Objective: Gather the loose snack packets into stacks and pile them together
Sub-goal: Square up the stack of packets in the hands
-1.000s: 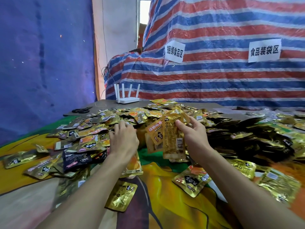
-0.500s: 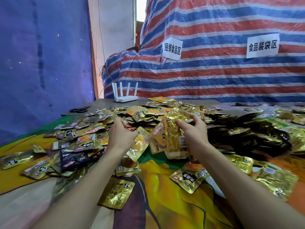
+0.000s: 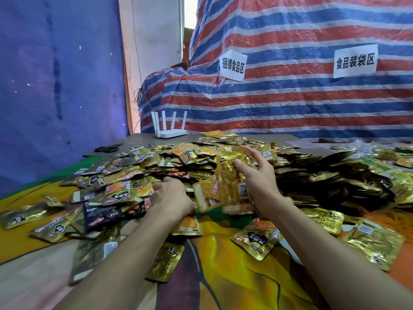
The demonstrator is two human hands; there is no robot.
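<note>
the right hand (image 3: 261, 179) grips a stack of gold packets (image 3: 231, 189), held upright on edge just above the printed cloth (image 3: 234, 278). its thumb (image 3: 240, 164) presses the near face of the stack close to the top edge, the other fingers pass behind it, and the upper ones are spread and show above the packets. the stack hangs below and to the left of that grip, fanned a little, with an orange-printed packet sticking out at its left side. the left hand (image 3: 172, 198) lies knuckles up, just left of the stack and lower, its fingers curled down into the heap of loose packets (image 3: 178, 157); the fingertips are buried, so i cannot tell whether it holds one. the heap spreads beyond and to the left of both hands, and a darker mound of packets (image 3: 324, 175) lies to the right of the right hand. nearer than the right wrist a single packet (image 3: 257, 240) lies flat on the cloth, and another packet (image 3: 166, 261) lies just right of the left forearm. far beyond the left hand are a white router (image 3: 171, 130) and black scissors (image 3: 108, 148).
</note>
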